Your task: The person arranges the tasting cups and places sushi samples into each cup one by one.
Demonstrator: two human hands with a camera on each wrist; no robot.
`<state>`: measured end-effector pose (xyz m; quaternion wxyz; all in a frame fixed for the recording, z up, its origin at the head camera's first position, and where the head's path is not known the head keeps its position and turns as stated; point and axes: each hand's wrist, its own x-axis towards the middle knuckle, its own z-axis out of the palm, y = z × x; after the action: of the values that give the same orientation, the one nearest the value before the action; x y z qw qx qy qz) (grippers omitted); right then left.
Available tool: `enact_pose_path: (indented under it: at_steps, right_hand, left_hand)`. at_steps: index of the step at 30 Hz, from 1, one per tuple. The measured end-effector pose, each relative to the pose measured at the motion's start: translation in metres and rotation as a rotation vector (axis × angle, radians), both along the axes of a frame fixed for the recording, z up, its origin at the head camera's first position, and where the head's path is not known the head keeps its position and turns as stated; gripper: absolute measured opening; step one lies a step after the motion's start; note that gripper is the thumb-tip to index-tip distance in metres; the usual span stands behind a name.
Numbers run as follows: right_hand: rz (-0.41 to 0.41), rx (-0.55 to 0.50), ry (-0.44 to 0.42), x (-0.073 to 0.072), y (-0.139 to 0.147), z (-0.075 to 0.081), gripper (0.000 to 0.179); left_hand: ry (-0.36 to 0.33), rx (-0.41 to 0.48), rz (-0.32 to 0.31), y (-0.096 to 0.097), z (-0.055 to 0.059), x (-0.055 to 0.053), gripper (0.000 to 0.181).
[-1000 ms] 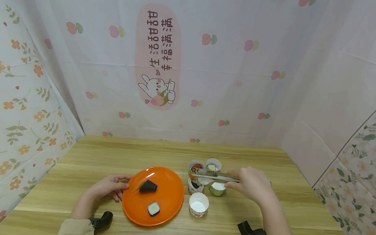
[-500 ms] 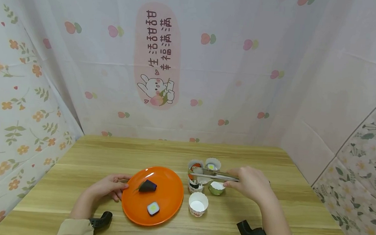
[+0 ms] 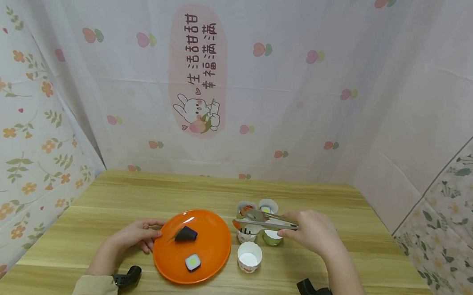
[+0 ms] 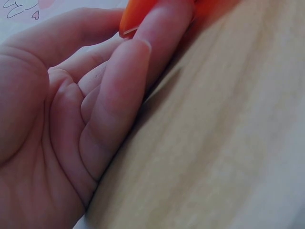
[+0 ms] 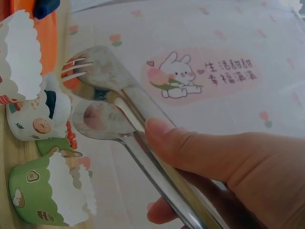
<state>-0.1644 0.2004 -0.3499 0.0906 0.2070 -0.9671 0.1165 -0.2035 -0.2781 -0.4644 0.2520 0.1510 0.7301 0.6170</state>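
NEAR: with our left hand [image 3: 139,234] we are pinching the orange plate [image 3: 215,249] by its rim | MID: our curled right hand [image 3: 314,231] is gripping metal tongs [image 5: 148,165], an orange-red piece [image 3: 235,224] showing at their tips near paper cups [image 3: 271,240] | FAR: curtain [image 3: 283,92] hanging

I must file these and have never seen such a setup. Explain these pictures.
No machine here: these are a person's two bare hands. The wide picture comes from a camera worn on the head; each close-up comes from a camera on one wrist. On the wooden table are an orange plate, carrying a dark cone and a small pale square, and five paper cups. The left hand holds the plate's rim. The right hand holds metal tongs over the cups; an orange-red piece shows at their tips, perhaps gripped.
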Motion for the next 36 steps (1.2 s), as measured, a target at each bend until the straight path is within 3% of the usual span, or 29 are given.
enact_pose_path:
  at_steps: [25, 36]
  right_hand:
    - [-0.008, -0.021, -0.015, 0.000, -0.013, -0.001, 0.051]
    - [0.028, -0.012, 0.045, 0.002, -0.019, -0.004, 0.057]
  left_hand:
    - [0.001, 0.003, 0.004, -0.001, -0.003, -0.001, 0.054]
    - [0.014, -0.014, 0.008, -0.001, -0.003, -0.001, 0.053]
